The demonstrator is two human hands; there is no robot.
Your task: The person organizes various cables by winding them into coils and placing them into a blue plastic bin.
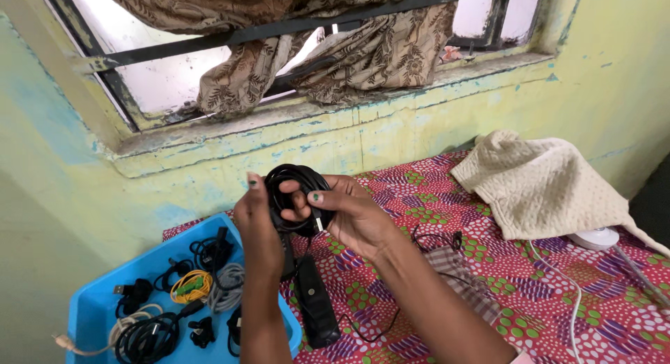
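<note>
Nearest the camera: blue plastic tray (91,305) at lower left, loaded with coiled cables in black, grey, cream and one yellow coil (190,285) with a green tie. Just beside the tray's right edge, on the patterned cloth (419,196): black power brick (317,309), lying lengthwise, thin lead trailing toward the bundle above.

Raised above the tray edge, in mid-frame: black cable coil (293,196), held between both hands. Left hand (259,231) closed round the coil's left side, fingers wrapped behind. Right hand (356,214) pinching the coil's right side, thumb across the front, a small metal plug tip showing just under the thumb. Both grips narrow and closed on the coil.

Handling, as a judgement: light, soft, springy. Loops likely to unwind if released. Jacket smooth, probably a little slippery. Not fragile along the run; plug tip and strain-relief ends the weak points. Best hold: across the whole bundle of turns, not on a single strand, not on the plug. Attached brick likely the heavy part; support separately to keep pull off the lead.

Appearance: round, tight loops, matte black, several turns thick, open centre. Whether a tie already binds the turns cannot be told, hidden by the fingers.

Farther right: cream knitted cloth (544,182) heaped on the surface, white round device (593,237) at its edge, white cord (569,287) running forward. Beyond: yellow-green wall (209,168), barred window (167,53), brown patterned curtain (363,50) bunched over the bar.
</note>
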